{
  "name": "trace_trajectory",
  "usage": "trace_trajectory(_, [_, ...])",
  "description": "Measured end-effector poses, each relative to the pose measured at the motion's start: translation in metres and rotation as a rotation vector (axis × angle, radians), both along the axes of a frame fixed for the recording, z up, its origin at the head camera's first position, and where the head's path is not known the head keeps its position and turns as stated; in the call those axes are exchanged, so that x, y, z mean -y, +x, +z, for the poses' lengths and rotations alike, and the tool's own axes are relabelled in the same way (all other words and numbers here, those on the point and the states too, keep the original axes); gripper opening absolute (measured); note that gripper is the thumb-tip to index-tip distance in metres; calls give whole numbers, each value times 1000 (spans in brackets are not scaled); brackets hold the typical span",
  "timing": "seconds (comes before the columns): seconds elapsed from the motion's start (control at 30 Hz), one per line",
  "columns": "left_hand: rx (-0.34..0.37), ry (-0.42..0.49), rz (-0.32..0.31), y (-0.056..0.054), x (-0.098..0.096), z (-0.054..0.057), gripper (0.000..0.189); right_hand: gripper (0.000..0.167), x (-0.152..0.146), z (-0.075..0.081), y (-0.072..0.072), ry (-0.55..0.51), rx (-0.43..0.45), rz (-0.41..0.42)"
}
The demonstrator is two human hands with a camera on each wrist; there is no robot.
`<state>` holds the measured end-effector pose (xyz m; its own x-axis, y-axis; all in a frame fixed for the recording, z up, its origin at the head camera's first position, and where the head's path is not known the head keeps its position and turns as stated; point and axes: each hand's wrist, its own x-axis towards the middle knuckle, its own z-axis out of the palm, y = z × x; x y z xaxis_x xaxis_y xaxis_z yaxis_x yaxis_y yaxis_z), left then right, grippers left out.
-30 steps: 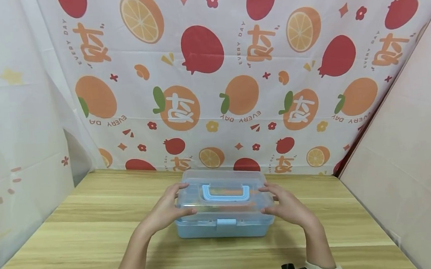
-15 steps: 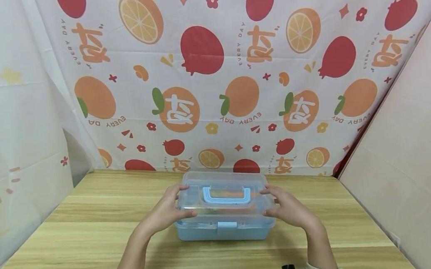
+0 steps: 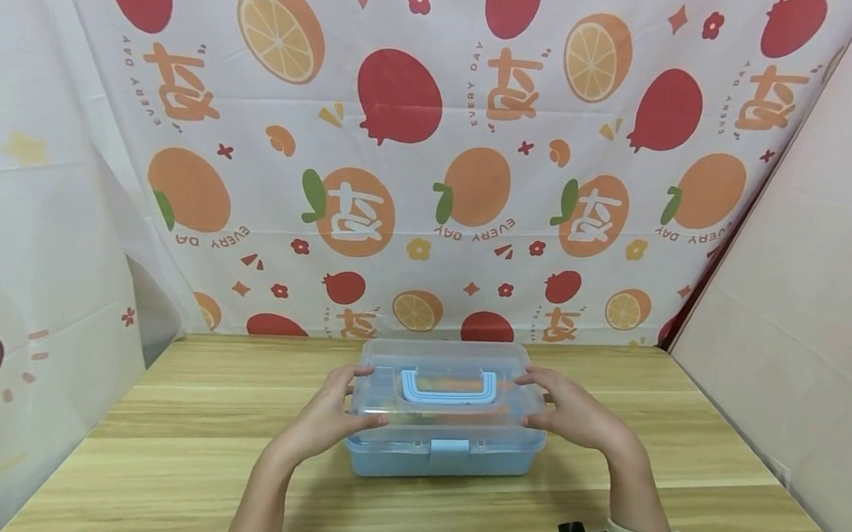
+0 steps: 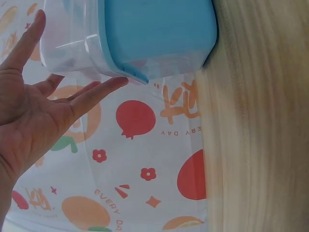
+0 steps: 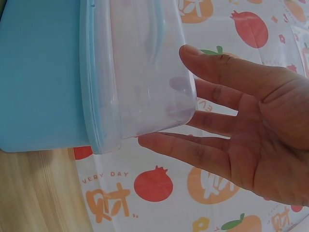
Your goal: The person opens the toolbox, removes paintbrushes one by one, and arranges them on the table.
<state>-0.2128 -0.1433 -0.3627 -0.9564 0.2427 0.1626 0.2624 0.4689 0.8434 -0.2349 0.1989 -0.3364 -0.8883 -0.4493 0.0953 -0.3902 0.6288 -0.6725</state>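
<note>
A plastic storage box with a light blue base (image 3: 388, 463) and a clear lid (image 3: 437, 427) stands on the wooden table. The lid is down, and a blue carrying handle (image 3: 450, 398) lies on top. At the front centre sits a blue latch (image 3: 450, 451). Orange and other coloured contents show blurred through the lid. My left hand (image 3: 326, 421) is at the box's left end, fingers spread, with fingertips right at the lid's edge. Opposite it, my right hand (image 5: 260, 135) spans the lid's right end, thumb toward the front, fingers mostly straight along the side.
Behind the box hangs a white cloth (image 3: 407, 201) printed with fruit, right at the back edge of the table (image 3: 209, 446). Pale panels (image 3: 808, 313) stand on the right and left. A black device is strapped at the right wrist.
The box has shifted very slightly toward me since one second ago. Both hands keep nearly the same pose at its ends.
</note>
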Motion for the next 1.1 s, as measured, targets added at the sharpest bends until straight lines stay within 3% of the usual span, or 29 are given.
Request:
trace_trajectory(0.27, [40,13,-1,0,6,1,82,48,2,-1,1,1,13,-9])
trace_trajectory(0.53, [27,5,-14,-4,11,1,84,46,8,1,-2,9,-16,-13])
trace_trajectory(0.87, [60,27,-29,-9,14,2,85,40,13,5,-6,1,-131,-57])
trace_trajectory(1.1, [52,28,-47,-11,11,3,84,37,26,15,-2,-124,-220,-20])
